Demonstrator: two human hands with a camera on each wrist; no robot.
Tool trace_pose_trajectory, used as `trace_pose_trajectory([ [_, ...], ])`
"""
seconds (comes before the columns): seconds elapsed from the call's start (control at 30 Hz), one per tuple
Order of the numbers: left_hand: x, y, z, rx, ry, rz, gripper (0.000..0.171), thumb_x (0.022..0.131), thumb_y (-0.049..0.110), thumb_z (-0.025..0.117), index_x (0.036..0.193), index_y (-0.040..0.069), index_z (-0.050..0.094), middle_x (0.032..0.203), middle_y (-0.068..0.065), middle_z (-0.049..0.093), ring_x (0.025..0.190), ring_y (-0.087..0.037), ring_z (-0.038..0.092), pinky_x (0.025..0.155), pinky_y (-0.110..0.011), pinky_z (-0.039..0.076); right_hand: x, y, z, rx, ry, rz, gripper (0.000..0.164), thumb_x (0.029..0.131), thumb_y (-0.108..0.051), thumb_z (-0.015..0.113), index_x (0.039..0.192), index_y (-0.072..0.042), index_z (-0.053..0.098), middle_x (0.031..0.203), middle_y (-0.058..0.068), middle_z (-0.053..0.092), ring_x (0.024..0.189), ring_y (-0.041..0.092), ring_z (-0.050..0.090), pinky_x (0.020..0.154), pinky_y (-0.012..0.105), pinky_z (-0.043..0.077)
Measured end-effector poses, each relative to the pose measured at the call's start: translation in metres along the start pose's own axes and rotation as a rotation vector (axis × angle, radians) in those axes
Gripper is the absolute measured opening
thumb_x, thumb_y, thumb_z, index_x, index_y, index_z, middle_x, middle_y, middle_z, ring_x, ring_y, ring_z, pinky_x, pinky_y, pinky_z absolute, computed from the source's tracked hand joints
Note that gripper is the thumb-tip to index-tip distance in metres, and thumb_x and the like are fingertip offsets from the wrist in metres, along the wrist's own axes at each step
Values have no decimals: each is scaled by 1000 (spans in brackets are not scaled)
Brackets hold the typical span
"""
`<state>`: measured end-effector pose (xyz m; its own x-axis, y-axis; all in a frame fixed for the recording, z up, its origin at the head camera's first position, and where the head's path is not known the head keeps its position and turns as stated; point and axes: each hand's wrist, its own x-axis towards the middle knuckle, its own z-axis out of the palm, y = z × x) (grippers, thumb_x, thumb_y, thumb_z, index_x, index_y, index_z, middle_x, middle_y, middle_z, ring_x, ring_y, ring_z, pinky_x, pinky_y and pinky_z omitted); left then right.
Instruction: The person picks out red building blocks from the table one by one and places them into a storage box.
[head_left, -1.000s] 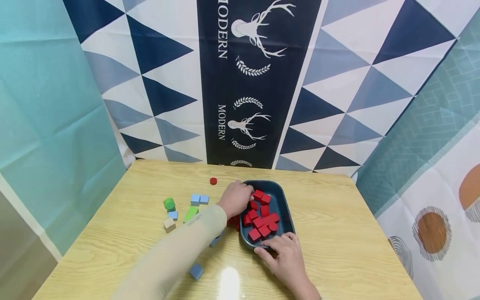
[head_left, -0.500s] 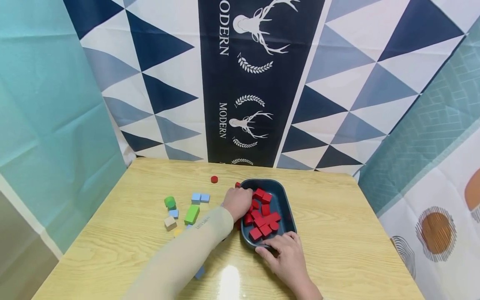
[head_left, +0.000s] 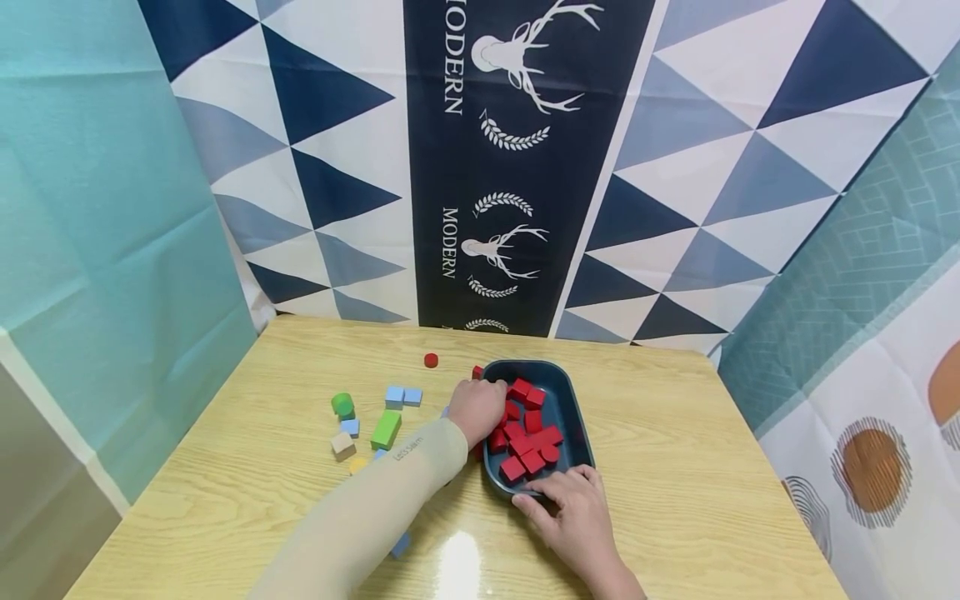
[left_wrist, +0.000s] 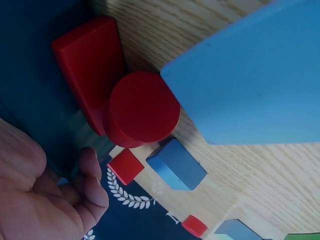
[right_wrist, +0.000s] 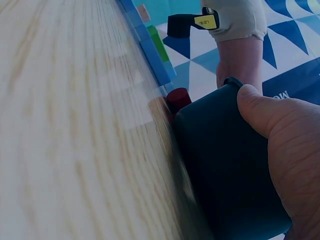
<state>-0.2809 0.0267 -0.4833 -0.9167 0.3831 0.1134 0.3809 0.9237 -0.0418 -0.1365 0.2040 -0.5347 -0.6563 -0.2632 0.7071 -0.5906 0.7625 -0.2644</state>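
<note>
A dark teal tray (head_left: pixel 573 433) holds several red blocks (head_left: pixel 532 442). My left hand (head_left: pixel 480 408) grips its left rim, and in the left wrist view the curled fingers (left_wrist: pixel 92 192) lie against the tray wall. Under my right hand (head_left: pixel 573 512) is the near rim, pinched with the thumb (right_wrist: pixel 255 107) outside and the fingers reaching over. Just outside the left wall are a red cylinder (left_wrist: pixel 142 110) and a flat red block (left_wrist: pixel 92 70), partly hidden from the head by my left arm. A small red block (head_left: pixel 477 372) sits by the far left corner.
Left of the tray lie a green block (head_left: pixel 386 429), a green cylinder (head_left: pixel 342 406), light blue blocks (head_left: pixel 395 397), a plain wood cube (head_left: pixel 343 446) and a yellow piece (head_left: pixel 358 465). A red disc (head_left: pixel 431 360) lies near the back edge. Patterned cloth (head_left: pixel 337 192) hangs behind.
My left hand has shifted slightly nearer and right along the tray's left rim, uncovering the small red block by the far corner. The right hand keeps its place on the near rim.
</note>
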Motion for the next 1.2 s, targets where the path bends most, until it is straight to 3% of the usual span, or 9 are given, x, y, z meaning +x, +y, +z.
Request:
trace_pose_trajectory([
  [0.1, 1, 0, 2, -4, 32, 3, 16, 108, 22, 61, 111, 13, 75, 83, -3, 78, 74, -19, 73, 78, -36, 63, 1, 1, -1, 9, 13, -7, 20, 75, -36, 94, 84, -29, 78, 78, -21, 71, 71, -3, 50, 90, 35, 37],
  [0.27, 0, 1, 2, -8, 73, -8, 20, 108, 23, 61, 119, 11, 74, 106, -8, 73, 86, -20, 70, 77, -34, 64, 2, 2, -2, 11, 12, -3, 20, 75, -35, 95, 84, -29, 78, 78, -21, 71, 71, -3, 51, 89, 35, 37],
  [0.4, 1, -1, 3, -51, 141, -56, 37, 106, 35, 67, 130, 8, 64, 123, -12, 63, 99, -24, 66, 79, -35, 64, 2, 1, -3, 6, 0, 7, 20, 75, -36, 95, 84, -29, 78, 78, -22, 71, 71, -4, 51, 89, 35, 38],
  [0.5, 6, -11, 3, -122, 202, -102, 44, 105, 40, 68, 132, 6, 61, 125, -14, 63, 104, -28, 66, 83, -40, 63, 1, 1, -2, -6, -15, 19, 19, 76, -37, 95, 83, -30, 78, 78, -23, 70, 72, -5, 50, 89, 34, 38],
  [0.63, 13, -36, 2, -169, 218, -173, 26, 108, 22, 59, 122, 1, 65, 115, -16, 70, 104, -32, 69, 84, -47, 63, -1, -1, -1, -18, -39, 49, 18, 78, -38, 94, 83, -30, 79, 78, -23, 70, 73, -6, 50, 89, 34, 39],
  [0.73, 15, -55, 3, -164, 151, -233, 24, 108, 11, 54, 125, -2, 65, 116, -18, 72, 107, -34, 70, 87, -48, 63, -2, -3, -1, -19, -54, 66, 17, 78, -38, 94, 84, -31, 79, 78, -23, 70, 74, -7, 51, 89, 35, 40],
  [0.87, 18, -71, 2, -216, 13, -283, 38, 109, 10, 50, 145, -1, 57, 140, -20, 65, 123, -39, 65, 97, -52, 61, -4, -5, -2, -24, -60, 78, 17, 79, -37, 94, 83, -32, 78, 79, -26, 69, 75, -9, 51, 88, 36, 41],
  [1.07, 21, -81, 2, -269, -173, -274, 47, 111, 12, 48, 157, 2, 49, 160, -19, 52, 146, -43, 49, 111, -57, 54, -4, -7, -3, -30, -59, 75, 17, 79, -38, 94, 84, -33, 78, 79, -27, 69, 75, -9, 51, 88, 35, 41],
  [1.2, 23, -83, 11, -202, -183, -218, 39, 108, 8, 52, 145, -3, 59, 147, -22, 61, 141, -42, 53, 110, -54, 56, -3, -5, -5, -32, -46, 56, 18, 79, -38, 94, 84, -32, 78, 78, -27, 68, 75, -9, 50, 88, 34, 40],
])
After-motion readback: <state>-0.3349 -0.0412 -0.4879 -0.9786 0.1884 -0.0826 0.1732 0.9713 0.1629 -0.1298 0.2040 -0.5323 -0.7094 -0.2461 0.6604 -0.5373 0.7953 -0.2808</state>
